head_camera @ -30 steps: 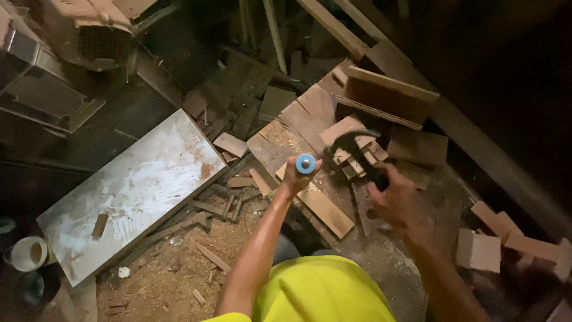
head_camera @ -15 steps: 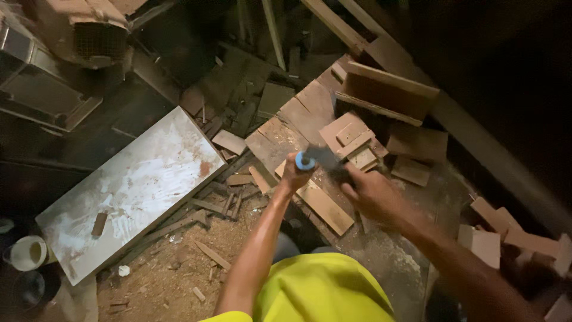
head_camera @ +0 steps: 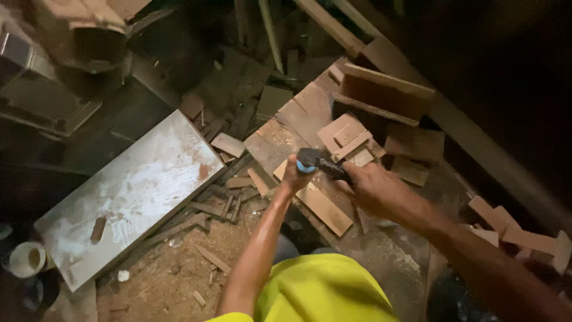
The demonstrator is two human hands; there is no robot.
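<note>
Floor (head_camera: 179, 280): I see sawdust, chips and thin wood strips spread over it below me.
Pale board (head_camera: 134, 197): it lies flat and slanted to my left, scuffed white with reddish stains, a small wood block (head_camera: 98, 228) resting on it.
Offcuts (head_camera: 348, 140): flat wooden pieces are heaped ahead of me, overlapping.
Open wooden box (head_camera: 384, 95): it sits beyond the heap.
Long beam (head_camera: 476, 143): it runs diagonally on my right.
Tape roll (head_camera: 27, 259): at the far left edge.
Light: dim and warm, the corners nearly black.
</note>
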